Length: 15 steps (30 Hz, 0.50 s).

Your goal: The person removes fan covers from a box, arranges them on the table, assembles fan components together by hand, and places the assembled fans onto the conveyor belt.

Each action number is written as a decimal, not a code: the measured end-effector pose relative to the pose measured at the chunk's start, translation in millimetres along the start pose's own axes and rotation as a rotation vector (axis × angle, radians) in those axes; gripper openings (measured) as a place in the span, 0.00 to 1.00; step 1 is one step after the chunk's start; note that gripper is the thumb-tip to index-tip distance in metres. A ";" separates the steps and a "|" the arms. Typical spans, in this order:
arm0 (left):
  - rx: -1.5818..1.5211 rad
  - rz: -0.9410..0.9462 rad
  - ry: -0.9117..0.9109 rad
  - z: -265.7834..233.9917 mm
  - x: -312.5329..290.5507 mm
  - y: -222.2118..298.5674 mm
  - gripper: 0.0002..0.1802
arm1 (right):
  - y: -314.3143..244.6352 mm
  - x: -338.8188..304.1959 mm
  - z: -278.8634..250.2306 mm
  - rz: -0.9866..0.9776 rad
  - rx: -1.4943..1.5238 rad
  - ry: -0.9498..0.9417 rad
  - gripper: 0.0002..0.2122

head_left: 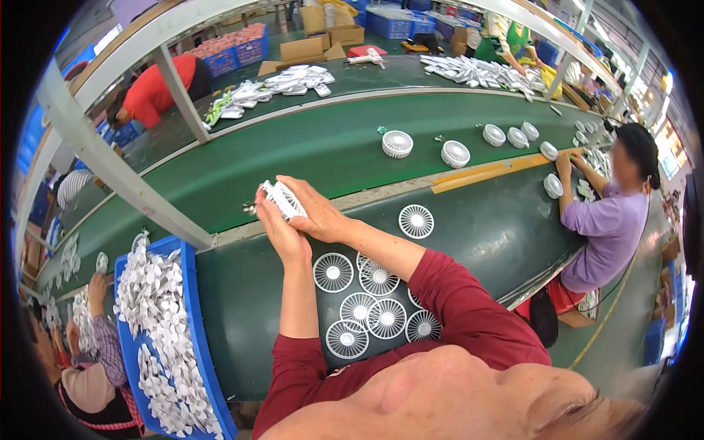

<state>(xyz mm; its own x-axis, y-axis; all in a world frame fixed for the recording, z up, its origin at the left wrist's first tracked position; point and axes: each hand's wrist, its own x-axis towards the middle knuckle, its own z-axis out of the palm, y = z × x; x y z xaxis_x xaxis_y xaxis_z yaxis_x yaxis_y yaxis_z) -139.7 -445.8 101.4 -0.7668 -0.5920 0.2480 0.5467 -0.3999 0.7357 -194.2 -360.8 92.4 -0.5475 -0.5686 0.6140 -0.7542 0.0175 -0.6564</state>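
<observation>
Left hand (pixel 275 229) curled against left side of white fan head (pixel 284 201); right hand (pixel 320 213) closed around right side, fan head clasped between them at near edge of green conveyor belt (pixel 323 136). Round white grilles (pixel 333 273) lie on dark worktable (pixel 246 301). Blue bin (pixel 196 315) of white parts (pixel 158 293) at left. More fan heads (pixel 397 144) along belt.

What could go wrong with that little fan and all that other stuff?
Maybe the white fan, between the left hand and right hand, could slip and drop. The right sleeve partly hides one of the round white covers, so it might bump them. The white pieces are heaped in the blue bin, so some might spill.
</observation>
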 end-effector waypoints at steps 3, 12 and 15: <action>0.247 0.235 -0.026 4.2 -9.8 -4.3 0.24 | 0.2 -1.3 4.9 0.058 0.080 -0.027 0.40; 0.297 0.245 -0.075 1.2 -8.5 0.9 0.25 | -13.0 -5.7 7.4 0.040 0.500 0.028 0.39; 0.500 0.521 -0.065 -2.2 -10.0 -5.2 0.24 | -23.1 -9.4 20.9 0.140 0.662 0.094 0.33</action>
<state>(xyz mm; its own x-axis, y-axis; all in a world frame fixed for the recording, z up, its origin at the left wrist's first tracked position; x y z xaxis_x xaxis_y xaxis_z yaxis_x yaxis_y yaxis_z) -134.1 -439.4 93.7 -0.4757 -0.5696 0.6703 0.6391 0.2998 0.7083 -164.1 -373.0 92.6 -0.6757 -0.5231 0.5194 -0.3099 -0.4377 -0.8440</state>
